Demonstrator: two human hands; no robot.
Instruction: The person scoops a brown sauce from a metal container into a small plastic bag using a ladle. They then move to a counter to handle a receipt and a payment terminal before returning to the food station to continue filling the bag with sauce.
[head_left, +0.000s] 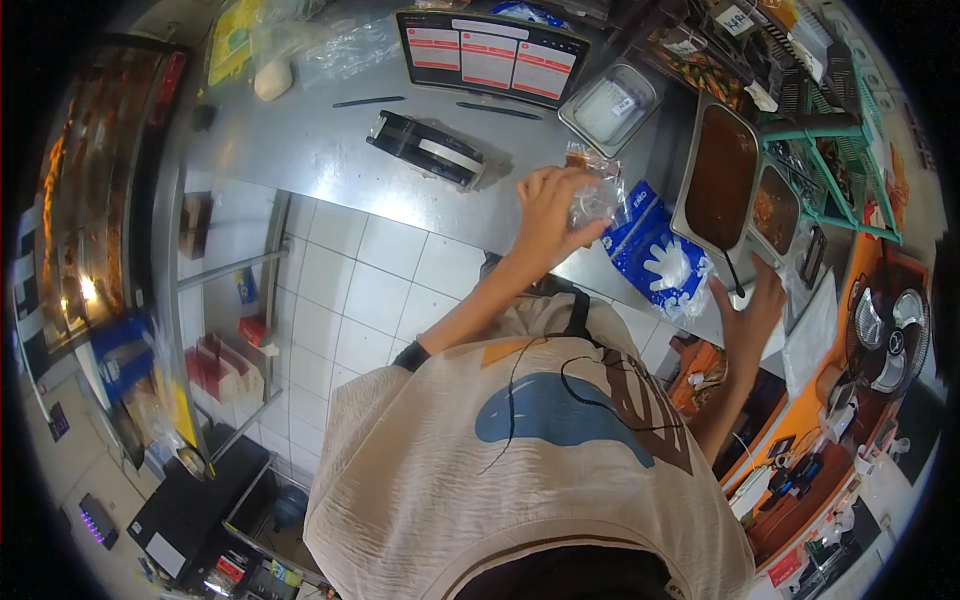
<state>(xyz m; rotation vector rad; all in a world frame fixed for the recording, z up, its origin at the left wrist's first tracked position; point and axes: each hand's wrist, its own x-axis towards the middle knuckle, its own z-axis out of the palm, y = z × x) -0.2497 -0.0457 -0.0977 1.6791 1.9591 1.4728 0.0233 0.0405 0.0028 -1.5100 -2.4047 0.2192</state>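
Observation:
My left hand (551, 214) is curled around a small clear plastic item (592, 201), perhaps a bag or cup; the fingers partly hide it. Just beyond it lies a small clear packet (592, 159) with something reddish-brown inside. My right hand (754, 304) has its thumb and fingers apart, around the dark tip of a utensil handle (735, 276), and no grip on it is visible. That handle sticks out over the near rim of a steel pan of brown sauce (721, 169). Between my hands is a blue plastic-glove packet (660, 259).
A steel tray (611, 109) holds a white, labelled pack. Beside the sauce pan sits a smaller pan of reddish food (776, 206). A lit tablet (491, 56), a black tape dispenser (427, 150) and two dark pens are on the steel counter (300, 142). A green rack (832, 172) stands right.

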